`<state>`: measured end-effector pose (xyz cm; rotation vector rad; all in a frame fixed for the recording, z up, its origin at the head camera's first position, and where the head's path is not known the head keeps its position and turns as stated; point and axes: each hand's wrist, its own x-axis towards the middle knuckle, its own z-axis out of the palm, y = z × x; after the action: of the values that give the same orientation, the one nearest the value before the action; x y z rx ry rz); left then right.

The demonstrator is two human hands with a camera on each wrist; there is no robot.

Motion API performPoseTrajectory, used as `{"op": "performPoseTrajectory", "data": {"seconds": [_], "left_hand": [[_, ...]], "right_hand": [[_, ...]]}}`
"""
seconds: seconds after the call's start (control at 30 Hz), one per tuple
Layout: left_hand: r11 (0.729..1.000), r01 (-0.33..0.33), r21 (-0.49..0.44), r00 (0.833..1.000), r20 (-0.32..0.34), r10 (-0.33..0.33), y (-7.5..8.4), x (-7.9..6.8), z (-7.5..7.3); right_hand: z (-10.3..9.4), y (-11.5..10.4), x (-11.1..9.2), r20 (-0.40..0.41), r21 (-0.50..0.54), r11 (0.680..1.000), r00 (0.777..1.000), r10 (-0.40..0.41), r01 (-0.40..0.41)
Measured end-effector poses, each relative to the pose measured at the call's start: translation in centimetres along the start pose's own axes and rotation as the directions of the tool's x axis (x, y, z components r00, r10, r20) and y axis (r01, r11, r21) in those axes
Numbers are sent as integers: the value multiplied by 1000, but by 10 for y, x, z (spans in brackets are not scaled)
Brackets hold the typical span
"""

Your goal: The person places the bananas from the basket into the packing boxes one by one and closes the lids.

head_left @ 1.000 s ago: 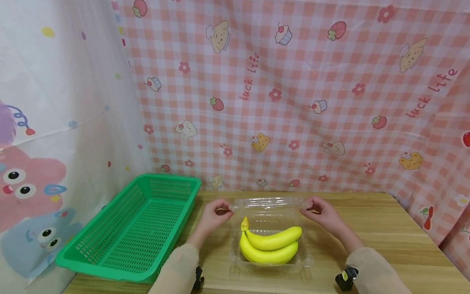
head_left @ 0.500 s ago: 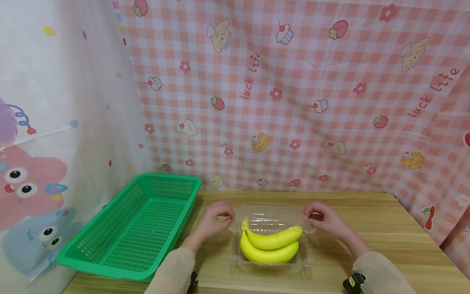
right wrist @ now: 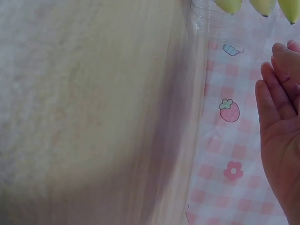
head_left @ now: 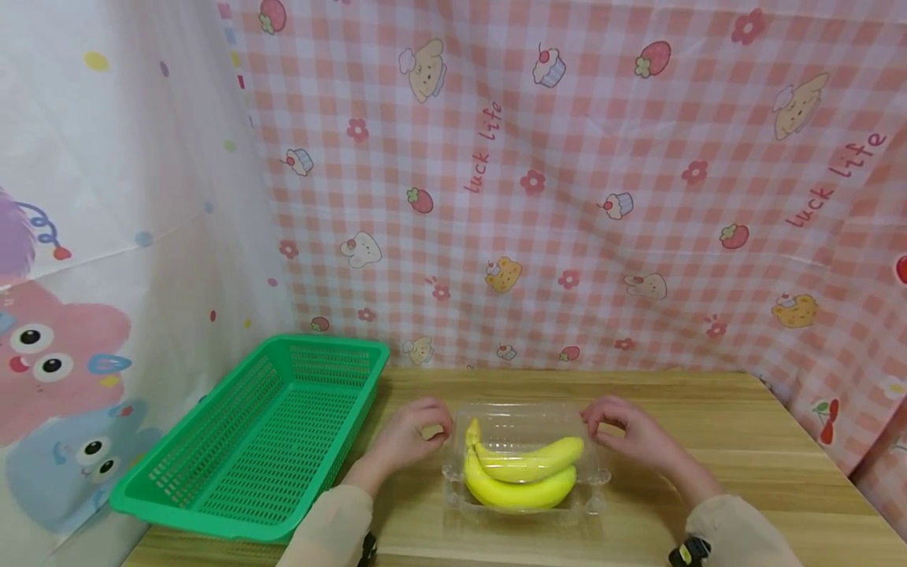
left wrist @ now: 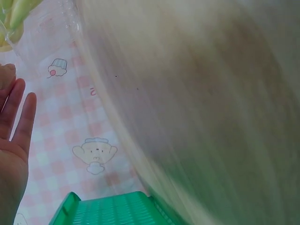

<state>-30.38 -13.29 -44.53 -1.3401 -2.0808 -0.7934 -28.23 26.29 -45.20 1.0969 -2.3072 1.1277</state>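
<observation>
A bunch of yellow bananas (head_left: 520, 494) lies in a clear plastic clamshell box (head_left: 453, 508). Its hinged lid (head_left: 524, 419) slopes forward over the bananas, its front edge raised above the base. At the lid's left side is my left hand (head_left: 411, 435), fingertips right by the plastic and fingers loosely bent. My right hand (head_left: 627, 431) mirrors it on the right side, thumb and fingers slightly apart. Both wrist views show the hands with fairly straight fingers, the left hand (left wrist: 14, 136) and the right hand (right wrist: 281, 122) close to the box and bananas.
A green plastic basket (head_left: 272, 449) with slotted walls stands on the wooden table (head_left: 751, 449) to the left. Behind the table hangs a pink checked curtain (head_left: 538, 236), and a white cartoon curtain (head_left: 163, 260) is on the left.
The lid has swung from upright at the back forward and down over the bananas. Both hands followed it slightly down, and its front corner tabs now sit nearer me than the fingertips.
</observation>
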Motion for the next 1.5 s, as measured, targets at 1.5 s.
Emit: {"op": "performPoseTrajectory", "data": {"seconds": [1.5], "left_hand": [[885, 446, 134, 860, 209, -465, 49, -5, -15]], "right_hand": [[-8, -48, -21, 53, -188, 974, 988, 142, -130]]}}
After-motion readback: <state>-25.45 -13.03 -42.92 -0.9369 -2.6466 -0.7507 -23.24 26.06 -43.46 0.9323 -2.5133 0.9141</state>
